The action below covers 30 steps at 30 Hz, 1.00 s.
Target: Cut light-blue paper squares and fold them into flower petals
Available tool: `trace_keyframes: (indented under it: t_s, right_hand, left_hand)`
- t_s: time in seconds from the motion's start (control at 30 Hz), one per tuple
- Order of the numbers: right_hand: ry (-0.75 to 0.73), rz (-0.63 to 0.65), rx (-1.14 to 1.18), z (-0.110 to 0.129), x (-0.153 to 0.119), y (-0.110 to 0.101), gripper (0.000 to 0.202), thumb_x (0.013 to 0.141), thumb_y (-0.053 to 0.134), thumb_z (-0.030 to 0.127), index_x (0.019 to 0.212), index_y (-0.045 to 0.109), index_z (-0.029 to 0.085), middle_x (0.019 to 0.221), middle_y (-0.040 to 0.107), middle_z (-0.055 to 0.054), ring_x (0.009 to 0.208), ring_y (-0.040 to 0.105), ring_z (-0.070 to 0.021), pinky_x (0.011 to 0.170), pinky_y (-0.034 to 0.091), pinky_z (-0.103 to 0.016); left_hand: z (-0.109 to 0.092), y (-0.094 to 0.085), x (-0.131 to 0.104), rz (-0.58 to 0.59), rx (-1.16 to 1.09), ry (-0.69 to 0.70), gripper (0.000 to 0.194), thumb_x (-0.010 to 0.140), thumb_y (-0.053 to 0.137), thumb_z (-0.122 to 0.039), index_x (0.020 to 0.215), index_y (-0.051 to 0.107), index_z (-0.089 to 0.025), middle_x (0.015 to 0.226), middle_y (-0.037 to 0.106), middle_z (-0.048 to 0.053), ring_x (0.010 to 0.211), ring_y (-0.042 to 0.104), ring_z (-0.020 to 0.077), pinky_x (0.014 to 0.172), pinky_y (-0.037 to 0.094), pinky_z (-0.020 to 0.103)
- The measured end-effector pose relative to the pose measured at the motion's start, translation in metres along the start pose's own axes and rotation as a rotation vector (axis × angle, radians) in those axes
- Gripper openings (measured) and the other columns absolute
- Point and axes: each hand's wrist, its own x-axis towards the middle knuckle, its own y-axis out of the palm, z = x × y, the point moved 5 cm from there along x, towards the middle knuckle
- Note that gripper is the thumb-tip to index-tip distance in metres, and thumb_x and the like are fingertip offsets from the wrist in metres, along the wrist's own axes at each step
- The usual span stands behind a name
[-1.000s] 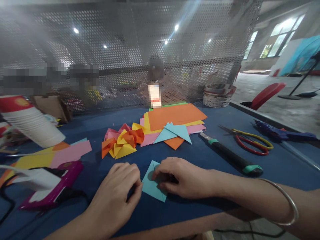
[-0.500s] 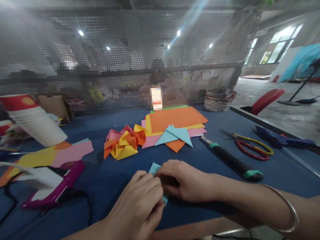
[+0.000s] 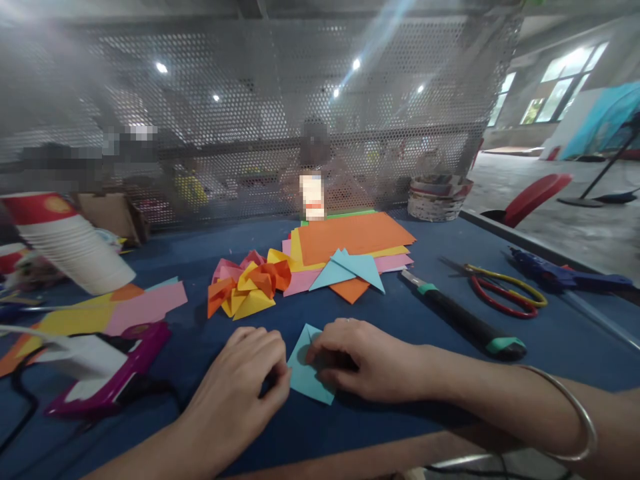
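Note:
A folded light-blue sheet of paper (image 3: pixel 309 381) lies on the dark blue tabletop between my hands, with a point at its top. My right hand (image 3: pixel 367 360), a bangle on its wrist, is curled over the sheet's right side, fingertips and thumb down on it. At the sheet's left corner is my left hand (image 3: pixel 245 383), its thumb and forefinger closed together there; the corner itself is hidden. Beyond them rest folded light-blue paper pieces (image 3: pixel 367 268) and a cluster of folded orange, yellow and pink paper (image 3: pixel 253 283).
A stack of coloured paper (image 3: pixel 355 237) sits toward the back. To the right lie a utility knife (image 3: pixel 460 317), scissors (image 3: pixel 505 293) and a blue glue gun (image 3: pixel 565 277). At left are stacked paper cups (image 3: pixel 75 247) and a purple power strip (image 3: pixel 145 347) with cables. A mesh screen (image 3: pixel 250 120) stands behind.
My left hand has moved left, off the middle of the light-blue paper to its left corner, uncovering most of the sheet. My right hand has barely moved.

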Motion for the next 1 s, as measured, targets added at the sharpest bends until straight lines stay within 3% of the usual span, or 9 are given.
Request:
trace_keyframes:
  t_s: [0.2, 0.33, 0.4, 0.53, 0.63, 0.8, 0.9, 1.0]
  right_hand:
    - [-0.013, -0.011, -0.022, 0.001, 0.001, -0.001, 0.026, 0.076, 0.059, 0.004, 0.099, 0.063, 0.015, 0.089, 0.065, -0.004, 0.084, 0.056, -0.0155, 0.076, 0.043, -0.025]
    - [-0.014, -0.008, -0.02, 0.002, -0.001, 0.0, 0.022, 0.077, 0.059, 0.007, 0.097, 0.063, 0.016, 0.085, 0.062, -0.003, 0.08, 0.056, -0.0151, 0.074, 0.043, -0.025]
    - [0.002, -0.052, -0.011, 0.001, -0.002, -0.001, 0.022, 0.077, 0.058, 0.008, 0.097, 0.063, 0.016, 0.083, 0.061, -0.003, 0.077, 0.055, -0.0146, 0.071, 0.043, -0.024]
    - [0.101, -0.281, 0.021, -0.006, -0.004, -0.013, 0.021, 0.079, 0.052, 0.007, 0.095, 0.06, 0.017, 0.082, 0.059, -0.002, 0.073, 0.054, -0.0136, 0.066, 0.043, -0.023]
    - [0.135, -0.368, 0.022, -0.01, -0.004, -0.018, 0.016, 0.082, 0.05, 0.01, 0.092, 0.06, 0.017, 0.084, 0.059, -0.004, 0.076, 0.054, -0.0145, 0.067, 0.043, -0.025]
    - [0.136, -0.345, 0.013, -0.011, -0.003, -0.016, 0.018, 0.079, 0.05, 0.007, 0.09, 0.059, 0.017, 0.084, 0.058, -0.003, 0.073, 0.054, -0.0141, 0.065, 0.043, -0.024]
    - [0.162, -0.325, 0.01, -0.01, -0.003, -0.015, 0.019, 0.079, 0.049, 0.006, 0.09, 0.059, 0.018, 0.086, 0.058, -0.004, 0.077, 0.054, -0.0149, 0.068, 0.043, -0.026]
    - [0.217, -0.35, 0.047, -0.012, -0.003, -0.018, 0.018, 0.084, 0.05, 0.015, 0.101, 0.057, 0.019, 0.095, 0.057, -0.005, 0.084, 0.054, -0.0164, 0.074, 0.044, -0.029]
  left_hand:
    - [-0.026, 0.007, -0.007, -0.055, -0.057, 0.097, 0.021, 0.08, 0.038, -0.004, 0.066, 0.036, -0.019, 0.065, 0.043, -0.002, 0.064, 0.04, 0.0158, 0.065, 0.031, 0.032]
    - [-0.037, 0.004, -0.004, 0.026, -0.168, 0.172, 0.022, 0.081, 0.042, -0.005, 0.065, 0.038, -0.019, 0.065, 0.047, -0.002, 0.064, 0.043, 0.015, 0.065, 0.032, 0.031]
    - [-0.03, -0.003, 0.005, 0.093, -0.192, 0.143, 0.019, 0.086, 0.044, -0.01, 0.069, 0.044, -0.019, 0.07, 0.052, -0.001, 0.068, 0.047, 0.0161, 0.067, 0.034, 0.032]
    - [0.001, -0.016, 0.031, 0.139, -0.187, -0.036, 0.008, 0.089, 0.048, -0.017, 0.086, 0.055, -0.019, 0.089, 0.059, 0.003, 0.086, 0.054, 0.0202, 0.077, 0.039, 0.034]
    - [0.012, -0.01, 0.047, 0.194, -0.227, -0.048, 0.025, 0.082, 0.06, -0.022, 0.106, 0.056, -0.021, 0.105, 0.058, 0.004, 0.1, 0.052, 0.0232, 0.084, 0.039, 0.036]
    - [0.013, 0.004, 0.054, 0.234, -0.307, -0.098, 0.02, 0.069, 0.068, -0.02, 0.087, 0.058, -0.02, 0.081, 0.054, -0.002, 0.076, 0.052, 0.018, 0.064, 0.036, 0.026]
    - [0.014, 0.003, 0.051, 0.23, -0.362, -0.138, 0.015, 0.066, 0.07, -0.02, 0.071, 0.056, -0.019, 0.068, 0.049, -0.005, 0.064, 0.047, 0.0146, 0.055, 0.028, 0.023]
    - [0.02, 0.0, 0.047, 0.205, -0.457, -0.208, 0.014, 0.067, 0.067, -0.019, 0.065, 0.054, -0.018, 0.062, 0.046, -0.006, 0.059, 0.044, 0.0129, 0.053, 0.027, 0.023]
